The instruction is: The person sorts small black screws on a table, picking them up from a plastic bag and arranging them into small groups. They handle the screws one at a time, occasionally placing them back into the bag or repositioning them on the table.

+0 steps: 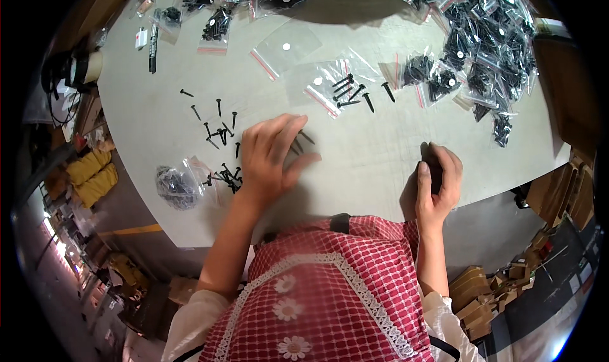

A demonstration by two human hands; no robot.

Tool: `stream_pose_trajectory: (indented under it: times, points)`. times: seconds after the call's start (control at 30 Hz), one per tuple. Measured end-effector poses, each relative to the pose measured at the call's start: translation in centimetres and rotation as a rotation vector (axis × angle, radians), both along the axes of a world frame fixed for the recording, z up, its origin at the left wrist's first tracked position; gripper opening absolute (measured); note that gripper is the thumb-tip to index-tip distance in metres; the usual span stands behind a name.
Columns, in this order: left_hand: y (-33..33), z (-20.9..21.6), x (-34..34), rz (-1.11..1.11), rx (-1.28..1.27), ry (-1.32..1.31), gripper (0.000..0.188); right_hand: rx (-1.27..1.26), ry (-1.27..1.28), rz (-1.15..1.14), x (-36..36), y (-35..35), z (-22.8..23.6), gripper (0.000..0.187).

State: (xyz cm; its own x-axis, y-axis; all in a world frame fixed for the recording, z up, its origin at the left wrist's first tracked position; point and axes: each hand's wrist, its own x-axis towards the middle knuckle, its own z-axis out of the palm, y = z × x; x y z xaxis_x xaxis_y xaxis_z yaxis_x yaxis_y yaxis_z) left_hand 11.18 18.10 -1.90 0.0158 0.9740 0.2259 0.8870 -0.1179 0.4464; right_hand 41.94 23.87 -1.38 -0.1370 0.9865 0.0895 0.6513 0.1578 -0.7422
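Observation:
My left hand (269, 152) is over the table with its fingers apart and slightly bent. Several dark screws (307, 137) lie at its fingertips, partly covered by the fingers. My right hand (439, 181) rests at the table's right, its fingers curled toward the thumb; what the palm holds, if anything, is hidden in shadow. Loose black screws (219, 107) are scattered left of my left hand, with a denser pile (228, 177) beside its wrist. Farther away, several more screws (344, 89) lie on and around a clear zip bag (325, 90).
A stuffed clear bag (178, 187) sits near the table's left edge. A flat zip bag (286, 47) lies farther back. Filled bags of black parts (488, 38) heap up at the far right. A black marker (153, 48) lies far left. Cardboard boxes (479, 292) stand on the floor, right.

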Motion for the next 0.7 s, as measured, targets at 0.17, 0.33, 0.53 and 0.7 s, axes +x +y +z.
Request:
stream_pose_trajectory:
  times: [0.17, 0.33, 0.53, 0.7]
  points:
    - [0.0, -0.3, -0.3, -0.010, -0.027, -0.060, 0.061, -0.021, -0.027, 0.000, 0.1, 0.0, 0.3, 0.032]
    - [-0.1, -0.1, -0.5, -0.005, -0.032, -0.073, 0.060, -0.039, -0.003, -0.004, 0.1, -0.1, 0.3, 0.032]
    - [-0.2, 0.5, -0.8, 0.031, -0.032, -0.133, 0.052, -0.034, 0.002, 0.009, -0.4, -0.2, 0.5, 0.032]
    - [-1.5, 1.1, -0.4, 0.076, 0.087, -0.192, 0.041, -0.013, -0.004, 0.049, 0.2, -0.2, -0.2, 0.031]
